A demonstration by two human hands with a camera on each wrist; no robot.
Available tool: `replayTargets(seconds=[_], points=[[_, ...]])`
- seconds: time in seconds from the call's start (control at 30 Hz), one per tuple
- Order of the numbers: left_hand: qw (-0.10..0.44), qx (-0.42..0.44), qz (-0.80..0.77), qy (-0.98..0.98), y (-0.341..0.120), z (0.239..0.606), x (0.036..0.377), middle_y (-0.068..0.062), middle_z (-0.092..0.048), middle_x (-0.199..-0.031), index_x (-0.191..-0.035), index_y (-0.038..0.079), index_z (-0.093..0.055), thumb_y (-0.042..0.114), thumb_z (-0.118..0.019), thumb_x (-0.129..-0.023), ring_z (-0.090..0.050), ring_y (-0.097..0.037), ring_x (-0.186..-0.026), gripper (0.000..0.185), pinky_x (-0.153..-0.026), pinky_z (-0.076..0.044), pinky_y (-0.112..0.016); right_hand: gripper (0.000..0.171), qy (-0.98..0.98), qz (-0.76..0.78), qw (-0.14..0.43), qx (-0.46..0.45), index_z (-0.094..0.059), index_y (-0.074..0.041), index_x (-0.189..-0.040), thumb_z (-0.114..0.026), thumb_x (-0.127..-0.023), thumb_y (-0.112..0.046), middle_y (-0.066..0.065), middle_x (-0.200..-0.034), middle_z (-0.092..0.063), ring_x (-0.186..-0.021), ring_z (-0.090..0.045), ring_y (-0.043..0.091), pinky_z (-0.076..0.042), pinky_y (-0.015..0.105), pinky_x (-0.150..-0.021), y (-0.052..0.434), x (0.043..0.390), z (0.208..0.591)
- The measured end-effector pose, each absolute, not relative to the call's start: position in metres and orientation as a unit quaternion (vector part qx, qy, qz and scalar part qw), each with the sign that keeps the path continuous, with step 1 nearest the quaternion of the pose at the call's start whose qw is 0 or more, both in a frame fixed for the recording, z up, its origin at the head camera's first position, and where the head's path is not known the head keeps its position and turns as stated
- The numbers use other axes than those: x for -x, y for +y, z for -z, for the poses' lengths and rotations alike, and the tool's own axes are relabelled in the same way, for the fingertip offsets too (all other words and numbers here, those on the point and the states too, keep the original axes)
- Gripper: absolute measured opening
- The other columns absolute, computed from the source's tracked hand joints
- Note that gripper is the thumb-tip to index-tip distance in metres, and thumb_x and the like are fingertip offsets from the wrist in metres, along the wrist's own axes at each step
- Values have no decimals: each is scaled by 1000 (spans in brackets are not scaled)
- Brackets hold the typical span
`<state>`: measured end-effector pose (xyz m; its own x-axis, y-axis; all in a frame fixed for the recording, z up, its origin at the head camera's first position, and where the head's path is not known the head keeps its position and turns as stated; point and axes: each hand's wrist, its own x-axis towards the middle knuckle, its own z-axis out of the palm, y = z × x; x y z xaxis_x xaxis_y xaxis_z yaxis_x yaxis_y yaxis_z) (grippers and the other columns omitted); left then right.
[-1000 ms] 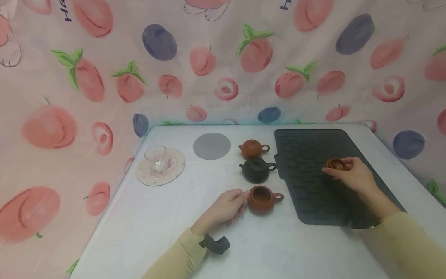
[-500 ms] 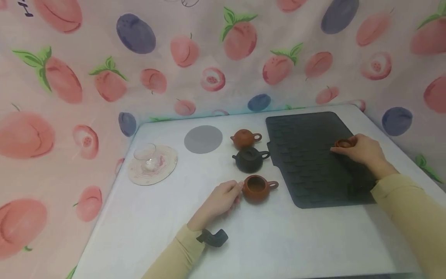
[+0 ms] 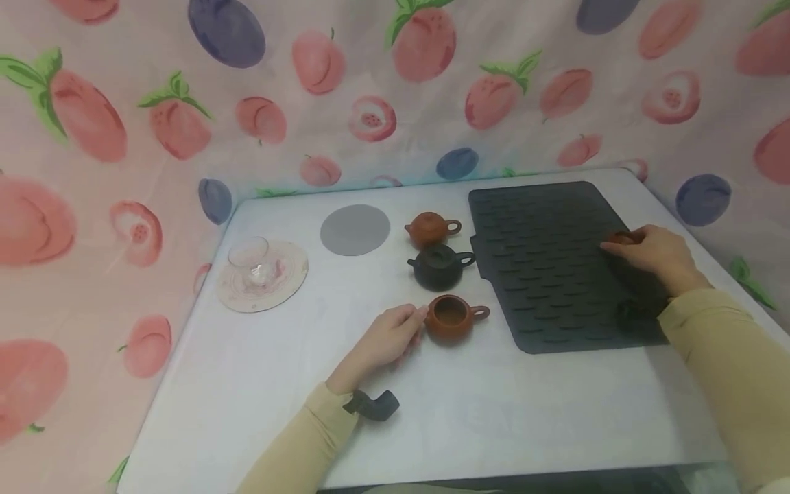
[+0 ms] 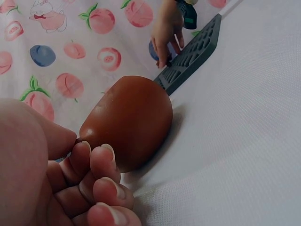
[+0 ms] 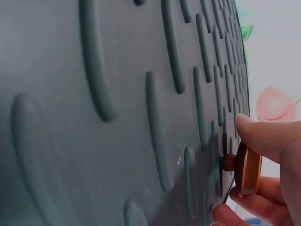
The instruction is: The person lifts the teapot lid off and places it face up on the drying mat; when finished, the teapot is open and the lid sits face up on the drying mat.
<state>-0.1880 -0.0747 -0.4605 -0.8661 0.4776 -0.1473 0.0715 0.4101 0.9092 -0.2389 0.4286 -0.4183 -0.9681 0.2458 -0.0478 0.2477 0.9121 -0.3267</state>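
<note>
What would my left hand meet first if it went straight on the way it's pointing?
The open teapot: your left hand is pinching its spout. Beyond that, the dark mat looks next, though depth is hard to judge.

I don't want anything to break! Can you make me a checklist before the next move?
1. Left hand holding the open brown teapot by its spout: ok.
2. Right hand gripping the lid: ok.
3. Lid's knob facing the dark ridged mat: ok.
4. Knob touching the mat: cannot tell.
5. Open brown teapot covered: not ok, its top is open.
6. Black teapot covered: ok.
</note>
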Motion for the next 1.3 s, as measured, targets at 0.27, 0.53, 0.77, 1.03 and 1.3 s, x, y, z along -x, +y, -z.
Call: replayTargets(seconds=[0.27, 0.53, 0.77, 1.03, 1.3], points=[[202, -166, -512, 819, -75, 462, 190, -3, -54, -63, -85, 11, -60, 54, -46, -107, -45, -17, -41, 51, -39, -37, -29, 75, 982, 160, 0, -96, -48, 20, -125, -64, -97, -47, 45, -118, -52, -107, -50, 64, -41, 70, -90, 431, 243, 419], [211, -156, -515, 816, -75, 464, 189, -3, -52, -62, -86, 11, -60, 57, -46, -106, -45, -18, -41, 52, -39, -36, -30, 73, 976, 194, -19, -100, -37, 20, -130, -65, -98, -39, 47, -120, -47, -109, -46, 65, -39, 70, -92, 431, 241, 424], [210, -167, -518, 812, -77, 461, 189, -3, -52, -60, -84, 11, -60, 53, -47, -107, -47, -18, -41, 50, -39, -38, -30, 81, 977, 190, -33, -94, -36, 21, -131, -65, -97, -46, 48, -118, -46, -107, -46, 65, -39, 71, -89, 429, 239, 426], [215, -177, -532, 800, -81, 458, 195, -3, -52, -60, -82, 7, -60, 51, -53, -105, -52, -21, -39, 50, -40, -43, -31, 79, 983, 142, -105, -55, -38, 13, -138, -73, -92, -42, 45, -134, -36, -126, -26, 68, -24, 76, -100, 371, 254, 411], [230, -187, -548, 782, -86, 465, 196, -5, -52, -62, -78, 7, -58, 50, -57, -104, -59, -26, -41, 51, -48, -46, -31, 67, 974, 191, -90, 88, -53, 7, -134, -76, -93, -41, 36, -138, -47, -131, -35, 59, -26, 72, -108, 279, 259, 388]])
